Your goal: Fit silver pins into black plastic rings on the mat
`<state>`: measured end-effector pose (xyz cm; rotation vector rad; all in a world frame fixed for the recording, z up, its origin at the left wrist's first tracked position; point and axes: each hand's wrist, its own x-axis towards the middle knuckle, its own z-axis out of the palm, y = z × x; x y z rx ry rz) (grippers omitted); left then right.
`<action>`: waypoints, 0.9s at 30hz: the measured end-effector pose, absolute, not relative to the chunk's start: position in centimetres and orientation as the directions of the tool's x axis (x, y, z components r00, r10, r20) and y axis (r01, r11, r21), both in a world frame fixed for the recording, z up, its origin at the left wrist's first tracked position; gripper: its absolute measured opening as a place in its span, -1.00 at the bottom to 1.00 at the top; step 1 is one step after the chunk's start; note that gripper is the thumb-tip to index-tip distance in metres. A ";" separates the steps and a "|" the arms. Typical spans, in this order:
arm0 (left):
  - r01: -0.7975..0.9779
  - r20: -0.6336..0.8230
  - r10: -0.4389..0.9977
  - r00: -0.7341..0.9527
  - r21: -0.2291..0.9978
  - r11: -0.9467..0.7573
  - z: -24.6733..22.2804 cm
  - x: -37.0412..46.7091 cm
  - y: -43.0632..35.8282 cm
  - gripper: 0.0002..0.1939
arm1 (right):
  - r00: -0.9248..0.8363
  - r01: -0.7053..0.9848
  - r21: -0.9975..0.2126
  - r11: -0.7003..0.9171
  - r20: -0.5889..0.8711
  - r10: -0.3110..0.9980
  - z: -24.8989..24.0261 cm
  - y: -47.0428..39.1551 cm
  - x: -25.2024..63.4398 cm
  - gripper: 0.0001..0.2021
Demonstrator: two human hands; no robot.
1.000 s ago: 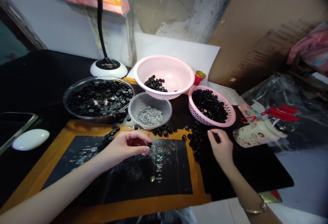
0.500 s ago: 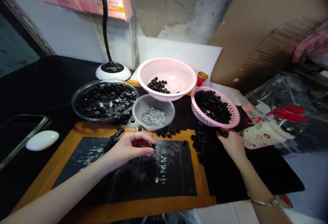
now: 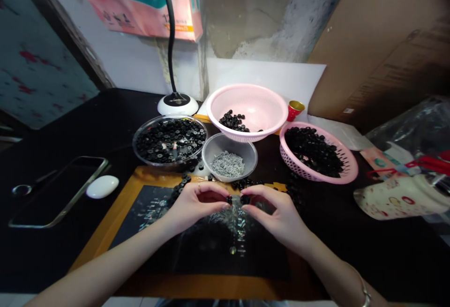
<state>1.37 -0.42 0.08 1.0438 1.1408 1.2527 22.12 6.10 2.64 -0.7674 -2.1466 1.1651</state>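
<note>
Over the dark mat, my left hand pinches a small black part between thumb and fingertips. Facing it, my right hand pinches another black part, a small gap away from the first. Just behind the hands is a clear bowl of metal screws or pins. A clear round tray of black discs lies to the left. Black pieces fill a pink basket on the right, and a few lie in a larger pink basket at the back.
A phone and a white oval object lie at the left. The lamp base and a red cup stand at the back. A patterned tumbler lies at the right. Loose black pieces are behind the hands.
My right hand has moved left from beside the right pink basket to face my left hand, with a black part in its fingers. The view has shifted left.
</note>
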 end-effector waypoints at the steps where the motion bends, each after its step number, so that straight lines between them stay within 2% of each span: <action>1: -0.102 -0.004 0.999 -0.039 0.995 0.000 0.2 1.4 -0.6 -0.82 | -0.658 0.180 -0.896 0.406 0.197 0.727 2.1 6.0 21.6 -0.77; 4: 0.071 0.189 0.982 -0.019 0.980 -0.187 0.5 1.3 -0.9 -0.84 | -0.617 0.088 -0.949 0.304 0.188 0.764 0.8 5.7 20.9 -0.78; 8: 0.222 0.384 0.918 0.096 0.891 -0.396 0.6 1.3 -1.0 -0.82 | -0.613 0.013 -0.951 0.309 0.237 0.754 0.0 5.3 21.2 -0.82; 11: 0.283 0.471 0.871 0.140 0.824 -0.491 0.6 1.3 -1.0 -0.82 | -0.621 0.039 -0.948 0.317 0.226 0.751 -0.2 5.0 21.4 -0.81; 27: 0.320 0.493 0.855 0.163 0.793 -0.518 0.9 1.3 -0.8 -0.83 | -0.620 0.074 -0.948 0.311 0.200 0.758 -0.3 4.6 21.4 -0.78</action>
